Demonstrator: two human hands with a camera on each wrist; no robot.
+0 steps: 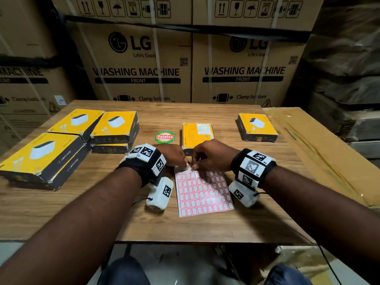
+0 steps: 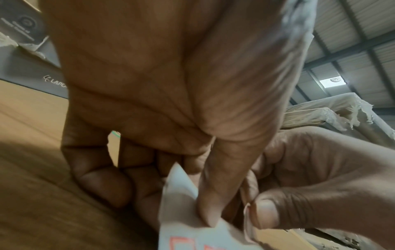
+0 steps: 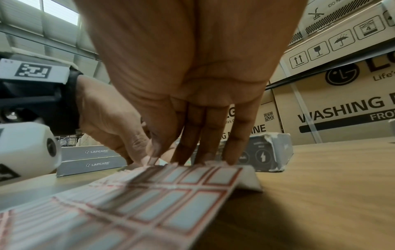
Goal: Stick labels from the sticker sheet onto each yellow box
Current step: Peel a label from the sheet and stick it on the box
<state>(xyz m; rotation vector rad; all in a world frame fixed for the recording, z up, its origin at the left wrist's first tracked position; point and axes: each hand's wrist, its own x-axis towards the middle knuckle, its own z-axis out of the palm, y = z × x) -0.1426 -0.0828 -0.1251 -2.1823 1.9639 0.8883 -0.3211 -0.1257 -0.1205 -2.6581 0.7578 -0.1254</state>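
A white sticker sheet (image 1: 203, 192) with red-bordered labels lies on the wooden table in front of me. My left hand (image 1: 184, 164) pinches its far left corner, which is lifted and folded up (image 2: 181, 194). My right hand (image 1: 195, 166) is at the far edge beside it. Its thumb (image 2: 267, 213) and forefinger pinch a small label (image 2: 246, 218), and its other fingertips press on the sheet (image 3: 149, 203). One yellow box (image 1: 197, 134) lies just beyond the hands, another yellow box (image 1: 257, 126) sits at the right, and several stacked yellow boxes (image 1: 61, 145) are at the left.
A round green and red sticker (image 1: 165, 137) lies on the table (image 1: 257, 219) left of the middle box. Flat brown cardboard (image 1: 312, 149) covers the table's right side. Large washing machine cartons (image 1: 139, 64) stand behind the table.
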